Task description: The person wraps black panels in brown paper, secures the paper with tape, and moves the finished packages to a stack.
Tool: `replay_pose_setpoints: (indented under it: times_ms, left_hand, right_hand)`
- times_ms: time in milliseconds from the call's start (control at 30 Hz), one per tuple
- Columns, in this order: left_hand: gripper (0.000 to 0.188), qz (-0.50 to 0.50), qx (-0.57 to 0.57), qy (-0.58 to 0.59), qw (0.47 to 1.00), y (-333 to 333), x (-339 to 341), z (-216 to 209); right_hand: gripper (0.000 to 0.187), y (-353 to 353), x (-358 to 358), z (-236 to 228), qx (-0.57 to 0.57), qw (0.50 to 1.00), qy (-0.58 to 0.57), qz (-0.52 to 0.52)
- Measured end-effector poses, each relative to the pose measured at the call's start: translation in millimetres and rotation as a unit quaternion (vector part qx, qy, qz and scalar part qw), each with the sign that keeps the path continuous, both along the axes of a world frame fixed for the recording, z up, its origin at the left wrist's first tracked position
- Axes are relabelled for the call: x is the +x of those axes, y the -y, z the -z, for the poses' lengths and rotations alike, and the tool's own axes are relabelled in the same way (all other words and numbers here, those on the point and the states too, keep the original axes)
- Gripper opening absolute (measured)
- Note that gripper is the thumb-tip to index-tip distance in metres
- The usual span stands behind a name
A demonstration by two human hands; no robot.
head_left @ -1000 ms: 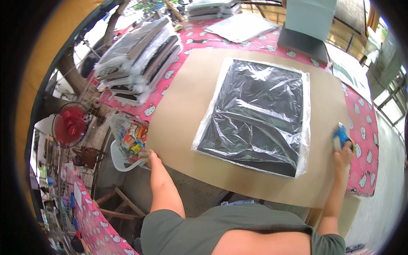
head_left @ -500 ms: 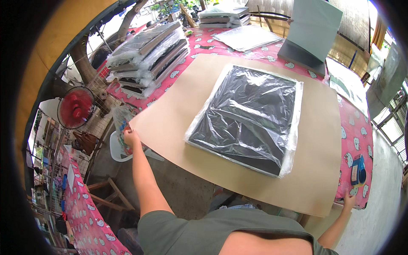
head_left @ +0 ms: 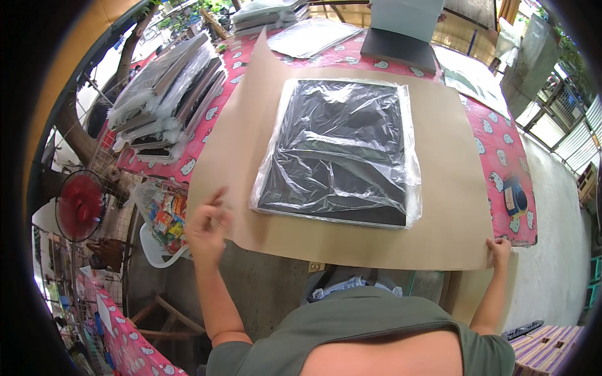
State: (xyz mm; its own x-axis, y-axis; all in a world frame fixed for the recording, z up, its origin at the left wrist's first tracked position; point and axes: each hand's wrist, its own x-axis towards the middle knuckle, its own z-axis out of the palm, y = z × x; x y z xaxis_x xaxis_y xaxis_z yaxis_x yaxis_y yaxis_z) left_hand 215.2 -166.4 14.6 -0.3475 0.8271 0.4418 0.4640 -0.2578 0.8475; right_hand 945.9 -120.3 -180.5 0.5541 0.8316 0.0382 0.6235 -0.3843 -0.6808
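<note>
- Head view: wide fisheye, worn at head height.
- Faces down and forward, over the wearer's torso [head_left: 382, 319], across the nearby counter [head_left: 501, 166].

The top [head_left: 370, 307] worn is dark green and short-sleeved.

Bright daylight, glaring plastic [head_left: 338, 150], blurred left fingers [head_left: 218, 195]

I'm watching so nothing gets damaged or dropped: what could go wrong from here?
The brown paper curls up at its far-left corner and is gripped by the right hand at its near-right corner, so uneven pulling might crease it.

The plastic-wrapped panel lies loose on that sheet and could slide if the paper is tugged.

The blue roll sits near the table's right edge, so a stray sweep might knock it off.
</note>
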Motion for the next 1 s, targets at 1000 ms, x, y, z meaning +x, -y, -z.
replay_pose_setpoints:
  times_ms: [1000]
  left_hand:
    - [0.038, 0.782, -0.239, -0.108, 0.566, -161, -30, 54]
  right_hand:
    - [0.034, -108, -525, -136, -0.261, 0.756, -0.169, -0.577]
